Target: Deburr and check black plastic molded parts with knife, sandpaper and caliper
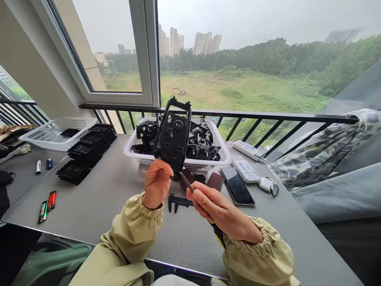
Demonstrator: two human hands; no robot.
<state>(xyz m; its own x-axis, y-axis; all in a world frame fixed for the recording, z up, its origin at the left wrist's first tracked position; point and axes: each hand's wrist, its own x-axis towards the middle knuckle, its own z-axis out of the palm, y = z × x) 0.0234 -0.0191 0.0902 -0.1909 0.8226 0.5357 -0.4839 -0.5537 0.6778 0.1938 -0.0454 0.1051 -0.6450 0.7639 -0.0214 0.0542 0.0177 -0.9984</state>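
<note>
"Black plastic part point(172, 139)! Where is it?"

"Up over the table point(119, 222), in front of the white basket point(205, 164). The left hand point(157, 182) pinches its low end with thumb and fingers, so it stands up, tipped a bit."

"And the right hand point(216, 206)?"

"Its thumb and fingers squeeze a thin tool point(187, 182). The tip is right by the low end of the part. I can't tell if they touch."

"What lies under the hands?"

"A black caliper point(184, 201), flat on the table. A little farther off are a brown sheet point(215, 181) and a dark phone point(238, 186)."

"What's in the basket?"

"Lots of black parts point(202, 151), all in a heap. Off to the left, more black pieces point(92, 145) sit in piles."

"And way out there?"

"Past the black rail point(268, 115) there's a green field point(205, 83) with a digger point(180, 91). Tall buildings point(207, 43) stand farthest away."
</note>
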